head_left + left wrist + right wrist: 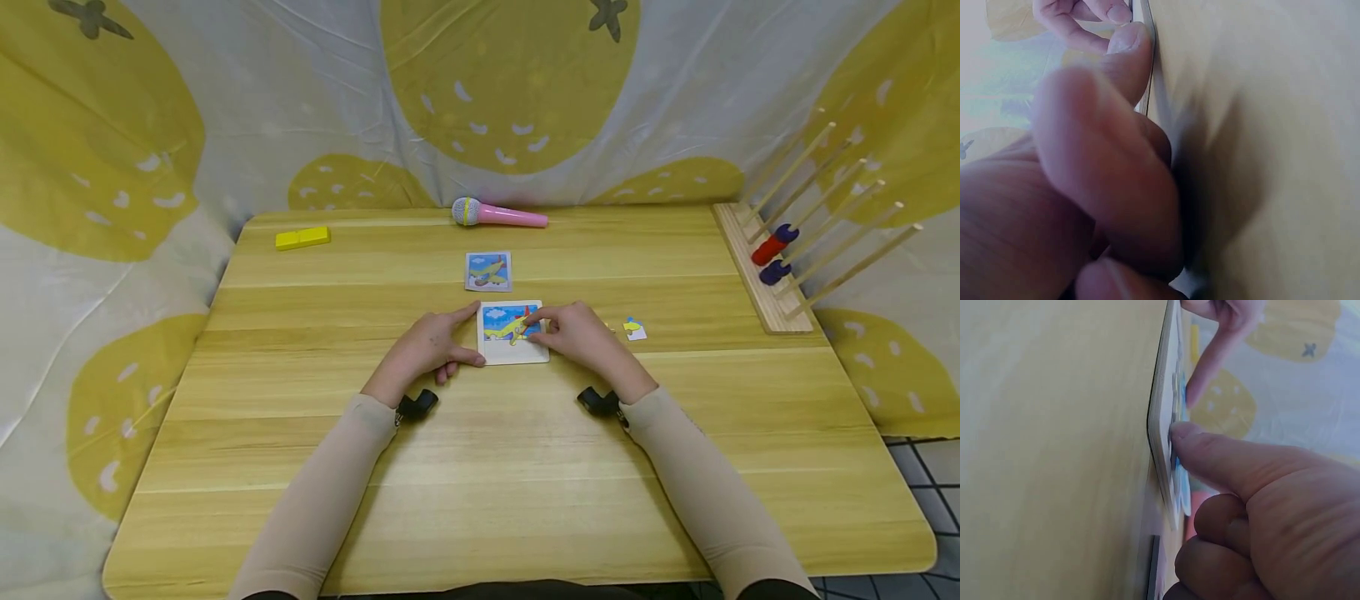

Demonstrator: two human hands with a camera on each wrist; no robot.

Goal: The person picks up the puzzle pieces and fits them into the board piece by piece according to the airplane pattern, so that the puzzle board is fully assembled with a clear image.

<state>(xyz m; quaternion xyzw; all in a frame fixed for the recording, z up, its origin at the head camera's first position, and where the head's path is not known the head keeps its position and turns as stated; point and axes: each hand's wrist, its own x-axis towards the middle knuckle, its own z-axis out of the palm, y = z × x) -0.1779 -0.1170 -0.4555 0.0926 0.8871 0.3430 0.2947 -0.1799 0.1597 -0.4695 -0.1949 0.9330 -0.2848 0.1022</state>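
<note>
A white-framed puzzle board (513, 353) with a yellow airplane on blue sky lies between the hands. The left hand (431, 342) touches its left side, index fingertip by the far corner and thumb by the near one. With thumb and index finger, the right hand (577, 332) pinches a puzzle piece (1183, 459) at the board's right part. Its remaining fingers are curled in the right wrist view. The pinched piece is partly hidden by the fingers. Beyond the board lies a picture card (488, 272) with a similar airplane. A loose puzzle piece (635, 328) lies right of the right hand.
A pink toy microphone (498, 213) lies at the table's back edge, and a yellow block (303, 238) at the back left. On the right stands a wooden peg rack (765, 275) with tall rods and a few red and blue beads. A patterned curtain surrounds the table.
</note>
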